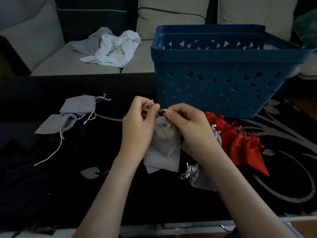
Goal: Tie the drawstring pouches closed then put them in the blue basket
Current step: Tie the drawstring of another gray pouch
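At centre of the desk (pixel 106 194), the left grip (pixel 139 121) pinches a loop of white drawstring (pixel 148 104) between thumb and forefinger; the right grip (pixel 187 121) pinches the cord at the gathered neck of a grey pouch (pixel 163 146); both are clenched on cord, neither released; the pouch hangs between the wrists, its lower edge seemingly on the desk; step in hand, by judgement: tying this pouch closed, the knot not yet drawn tight; the next move calls for pulling the two ends apart to seat the knot, then lifting the pouch over the near rim of the blue basket (pixel 223 93), just behind the hands; outward, at right lie red pouches (pixel 243 148) and a small grey pouch (pixel 202 179) with looped cord; at left lie two grey pouches (pixel 78 104) with loose cords, apparently untied.
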Motion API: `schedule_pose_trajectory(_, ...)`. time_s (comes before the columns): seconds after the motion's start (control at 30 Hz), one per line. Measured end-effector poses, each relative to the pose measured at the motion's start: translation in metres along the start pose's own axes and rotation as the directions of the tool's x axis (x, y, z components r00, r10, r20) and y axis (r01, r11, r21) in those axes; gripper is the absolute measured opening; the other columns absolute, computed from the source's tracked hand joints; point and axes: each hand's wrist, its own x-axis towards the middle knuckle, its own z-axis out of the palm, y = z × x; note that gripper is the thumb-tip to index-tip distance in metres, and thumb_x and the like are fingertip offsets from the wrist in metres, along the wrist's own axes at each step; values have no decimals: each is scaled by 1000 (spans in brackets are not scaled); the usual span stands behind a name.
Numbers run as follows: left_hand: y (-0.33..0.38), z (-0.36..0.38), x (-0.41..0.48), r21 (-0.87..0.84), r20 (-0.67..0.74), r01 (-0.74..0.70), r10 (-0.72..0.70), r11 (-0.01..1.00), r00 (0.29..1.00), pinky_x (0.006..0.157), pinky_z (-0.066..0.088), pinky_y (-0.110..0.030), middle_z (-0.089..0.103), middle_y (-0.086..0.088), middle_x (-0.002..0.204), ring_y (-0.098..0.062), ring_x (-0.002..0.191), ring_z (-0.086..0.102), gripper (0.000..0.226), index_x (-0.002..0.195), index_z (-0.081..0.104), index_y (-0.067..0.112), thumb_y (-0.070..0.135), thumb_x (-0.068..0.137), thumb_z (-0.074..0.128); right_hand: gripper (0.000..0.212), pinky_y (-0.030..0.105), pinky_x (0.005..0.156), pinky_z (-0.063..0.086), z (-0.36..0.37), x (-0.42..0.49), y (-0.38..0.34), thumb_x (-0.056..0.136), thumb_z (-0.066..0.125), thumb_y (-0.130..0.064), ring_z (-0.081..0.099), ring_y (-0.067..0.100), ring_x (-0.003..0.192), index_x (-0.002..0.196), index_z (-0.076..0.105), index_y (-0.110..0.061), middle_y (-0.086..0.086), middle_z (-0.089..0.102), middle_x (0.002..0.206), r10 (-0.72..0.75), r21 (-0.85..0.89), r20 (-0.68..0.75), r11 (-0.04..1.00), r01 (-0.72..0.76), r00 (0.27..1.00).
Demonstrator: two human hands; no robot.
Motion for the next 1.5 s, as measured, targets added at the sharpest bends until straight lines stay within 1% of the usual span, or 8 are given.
schedule_pose_trajectory(0.07,6,-1,3,-314,38,144,-139,939,990,66,46,-15,62,7,73,-1,69,59,13,81,56,18,14,92,59,18,25,72,46,-3,-1,-3,88,63,-8,59,7,72,73,66,-18,-6,64,70,-17,-35,14,999,18,1000)
schedule_pose_trajectory(0.13,10,-2,5,-607,156,288,-245,740,957,62,48,-17,62,4,65,-6,63,58,15,78,56,14,10,93,55,14,29,72,47,-5,-2,-3,86,65,-13,58,8,70,73,68,-18,-5,64,68,-13,-151,33,988,18,999)
schedule_pose_trajectory(0.2,12,-4,7,-687,255,372,-272,624,928,60,50,-17,64,3,64,-6,59,58,16,77,55,13,9,93,52,12,32,71,45,-6,-3,-3,85,66,-21,56,7,67,73,68,-18,-6,62,65,16,-232,71,973,1,997)
schedule_pose_trajectory(0.6,8,2,1,-436,311,337,-213,834,926,65,48,-21,66,0,71,-9,69,62,15,75,65,16,11,89,62,8,31,69,44,-8,-5,-9,86,65,-18,54,18,67,78,63,-18,8,57,68,-12,113,68,994,4,998)
schedule_pose_trajectory(0.83,9,-2,-1,-344,360,300,-170,890,917,71,48,-22,69,-1,76,-10,77,64,18,76,69,17,11,91,59,13,39,73,47,-7,-3,-4,84,67,-20,54,23,66,96,63,-17,7,56,63,-97,-9,-18,995,96,995)
schedule_pose_trajectory(1.1,6,-8,-1,-165,478,208,-107,964,872,78,47,-29,69,-16,89,-14,84,63,18,90,71,6,15,91,55,11,47,85,49,-9,-2,-3,82,69,-18,56,22,84,78,67,-28,7,58,86,-143,-222,-99,968,118,985)
schedule_pose_trajectory(1.37,4,-2,-7,-198,506,194,-69,961,860,80,48,-31,70,-1,82,-9,82,62,12,85,70,15,15,91,59,6,22,70,48,-16,-6,-15,86,65,-9,55,11,72,81,66,-13,3,62,75,-70,-122,-39,990,65,997)
schedule_pose_trajectory(1.5,6,1,-9,-264,501,208,-50,942,864,81,49,-38,68,-15,89,-17,85,63,22,87,67,7,29,84,63,7,27,73,51,-15,-6,-20,87,63,-6,59,14,73,80,63,-6,8,63,75,-81,-60,6,995,81,997)
